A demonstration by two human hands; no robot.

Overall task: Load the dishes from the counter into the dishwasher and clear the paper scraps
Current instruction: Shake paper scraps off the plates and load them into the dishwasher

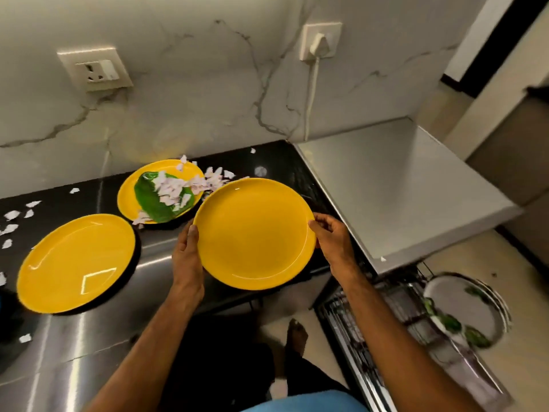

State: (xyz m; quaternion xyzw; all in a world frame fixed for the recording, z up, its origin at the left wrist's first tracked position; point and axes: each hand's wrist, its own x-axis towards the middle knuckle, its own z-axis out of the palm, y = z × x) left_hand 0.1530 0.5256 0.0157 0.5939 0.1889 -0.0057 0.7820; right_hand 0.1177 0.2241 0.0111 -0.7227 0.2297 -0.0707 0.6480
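Note:
I hold a clean yellow plate (254, 233) above the counter's front edge. My left hand (187, 251) grips its left rim and my right hand (332, 242) grips its right rim. A second empty yellow plate (75, 263) lies on the dark counter (154, 257) at the left. A third yellow plate (135, 191) behind it carries a green leaf (154, 200) and a heap of paper scraps (175, 188). More scraps (13, 215) are scattered over the counter's left side. The pulled-out dishwasher rack (371, 337) at the lower right holds a steel plate (463, 307).
The dishwasher's grey top (401, 188) adjoins the counter on the right. A marble wall carries a socket (95, 69) and a plugged-in cable (312, 93). My bare foot (297, 337) stands on the tiled floor beside the rack.

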